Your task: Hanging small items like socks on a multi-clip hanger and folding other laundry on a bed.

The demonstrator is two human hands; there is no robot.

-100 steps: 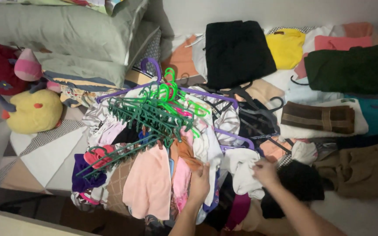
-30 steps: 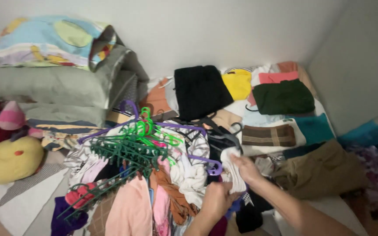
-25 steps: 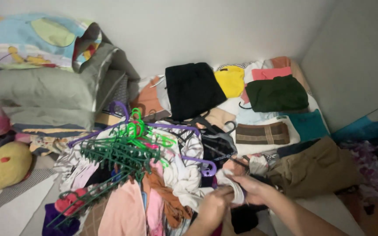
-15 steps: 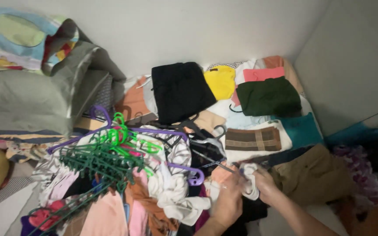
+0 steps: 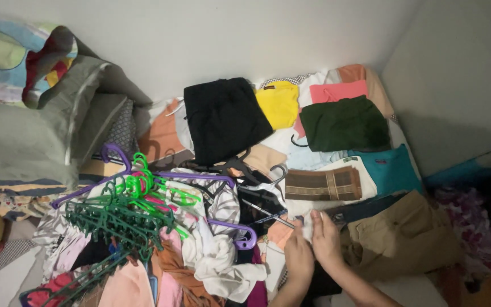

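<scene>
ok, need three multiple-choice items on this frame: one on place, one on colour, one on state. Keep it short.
1. Where does the folded black garment lie?
A. left of the folded yellow garment
B. on the stacked pillows
C. under the hangers

2. What colour is the big hanger that lies across the clothes pile?
A. white
B. purple
C. orange

3. What are the two hands doing?
A. resting flat, apart
B. lifting a hanger
C. pressed together on a small white cloth

Answers:
1 A, the black piece lies left of the yellow one, by the wall.
2 B, its hook and bar are purple.
3 C, left hand and right hand meet on the cloth.
</scene>
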